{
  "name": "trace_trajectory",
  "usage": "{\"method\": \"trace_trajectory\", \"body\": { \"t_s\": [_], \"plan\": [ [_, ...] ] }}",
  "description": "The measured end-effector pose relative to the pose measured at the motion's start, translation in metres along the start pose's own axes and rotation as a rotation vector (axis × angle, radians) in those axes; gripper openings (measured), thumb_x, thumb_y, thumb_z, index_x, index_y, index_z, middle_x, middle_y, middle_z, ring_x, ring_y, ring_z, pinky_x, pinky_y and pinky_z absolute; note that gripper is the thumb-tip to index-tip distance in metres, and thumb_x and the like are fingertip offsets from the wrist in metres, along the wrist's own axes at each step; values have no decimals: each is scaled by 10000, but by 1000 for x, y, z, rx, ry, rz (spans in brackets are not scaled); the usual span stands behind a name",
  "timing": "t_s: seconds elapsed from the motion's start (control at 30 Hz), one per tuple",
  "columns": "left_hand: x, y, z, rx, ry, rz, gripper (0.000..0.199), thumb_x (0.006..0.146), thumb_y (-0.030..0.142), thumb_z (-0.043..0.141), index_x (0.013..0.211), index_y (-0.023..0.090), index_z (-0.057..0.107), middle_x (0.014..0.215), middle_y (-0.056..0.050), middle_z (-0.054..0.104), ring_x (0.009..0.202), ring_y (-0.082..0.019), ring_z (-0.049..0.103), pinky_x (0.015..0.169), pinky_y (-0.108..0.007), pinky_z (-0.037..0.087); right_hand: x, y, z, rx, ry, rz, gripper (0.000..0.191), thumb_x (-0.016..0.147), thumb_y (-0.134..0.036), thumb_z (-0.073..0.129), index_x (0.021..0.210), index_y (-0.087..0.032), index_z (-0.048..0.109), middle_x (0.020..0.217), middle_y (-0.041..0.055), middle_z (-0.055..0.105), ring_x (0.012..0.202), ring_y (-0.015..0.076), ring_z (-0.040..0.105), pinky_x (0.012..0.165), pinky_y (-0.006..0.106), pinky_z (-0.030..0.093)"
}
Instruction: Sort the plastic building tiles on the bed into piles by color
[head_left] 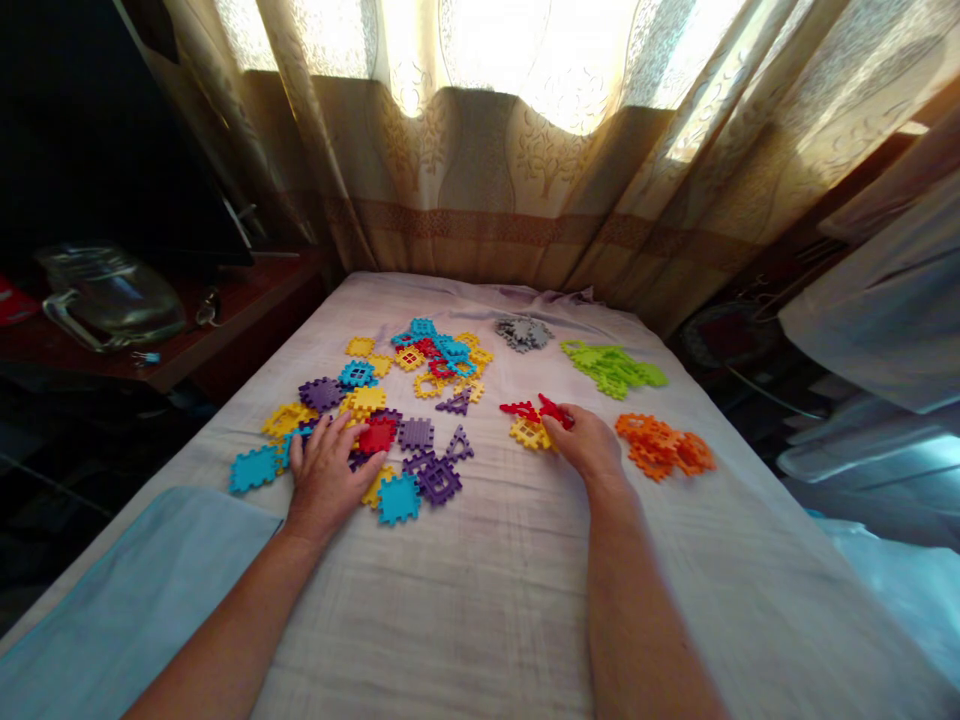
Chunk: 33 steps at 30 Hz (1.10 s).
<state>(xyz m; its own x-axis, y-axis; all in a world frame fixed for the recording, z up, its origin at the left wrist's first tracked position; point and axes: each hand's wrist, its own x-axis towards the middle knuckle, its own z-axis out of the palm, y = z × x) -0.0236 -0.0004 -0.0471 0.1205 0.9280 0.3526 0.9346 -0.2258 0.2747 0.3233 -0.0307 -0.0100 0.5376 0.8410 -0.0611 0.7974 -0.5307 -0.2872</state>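
Note:
My left hand (330, 475) lies with spread fingers on a mixed heap of plastic interlocking tiles. Around its fingers are a red tile (377, 435), a yellow tile (365, 400) and a blue tile (255, 468). A purple tile (439, 480) and another blue tile (399, 498) rest to its right. My right hand (581, 440) pinches a red interlocking tile (553, 410) between thumb and fingers. Just beside it, a yellow window tile (529, 433) and a red triangular tile (520, 409) lie on the sheet; the fingers partly cover this spot.
Sorted piles of grey pieces (523, 333), green pieces (611, 368) and orange pieces (664, 445) lie on the right of the sheet-covered bed (465, 620). A blue cloth (150, 590) is at front left. On a side table stand a glass jug (112, 295) and a dark screen (112, 130).

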Motion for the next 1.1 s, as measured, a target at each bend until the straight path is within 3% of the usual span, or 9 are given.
{"method": "trace_trajectory", "body": {
  "t_s": [0.33, 0.5, 0.7, 0.93, 1.1],
  "plan": [
    [0, 1, 0, 10, -7, -2, 393, 846, 438, 569, 1175, 248, 670, 1434, -116, 557, 1393, -348, 414, 1169, -613, 184, -1, -2, -4, 35, 68, 59, 391, 972, -440, 427, 1191, -279, 707, 1058, 91, 747, 934, 220, 673, 685, 277, 420],
    [-1, 1, -1, 14, -21, 7, 351, 855, 431, 563, 1134, 265, 695, 1439, -108, 553, 1400, -347, 405, 1163, -618, 193, 2, 1, 2, 50, 206, 113, 389, 993, -422, 409, 1150, -252, 722, 954, 96, 750, 783, 190, 648, 604, 267, 330],
    [-2, 2, -2, 21, -9, 26, 335, 867, 413, 548, 1128, 262, 695, 1434, -113, 556, 1393, -350, 416, 1151, -630, 209, 15, 8, 9, 69, 348, 76, 369, 990, -399, 445, 1068, -195, 742, 882, 97, 733, 709, 171, 594, 601, 263, 280],
    [-2, 1, -2, 25, -7, 41, 333, 868, 410, 553, 1126, 250, 692, 1427, -123, 561, 1386, -350, 428, 1145, -622, 227, 56, -35, -10, -63, 304, -105, 396, 1008, -410, 421, 1029, -181, 744, 930, 124, 739, 776, 191, 624, 622, 277, 292],
    [-2, -1, 0, 11, 4, 43, 327, 868, 410, 556, 1129, 266, 690, 1432, -113, 559, 1385, -343, 429, 1154, -616, 213, 75, -64, -7, -104, 231, -240, 379, 1010, -407, 423, 1069, -203, 737, 1058, 124, 735, 910, 209, 651, 700, 268, 362]
  ]
}}
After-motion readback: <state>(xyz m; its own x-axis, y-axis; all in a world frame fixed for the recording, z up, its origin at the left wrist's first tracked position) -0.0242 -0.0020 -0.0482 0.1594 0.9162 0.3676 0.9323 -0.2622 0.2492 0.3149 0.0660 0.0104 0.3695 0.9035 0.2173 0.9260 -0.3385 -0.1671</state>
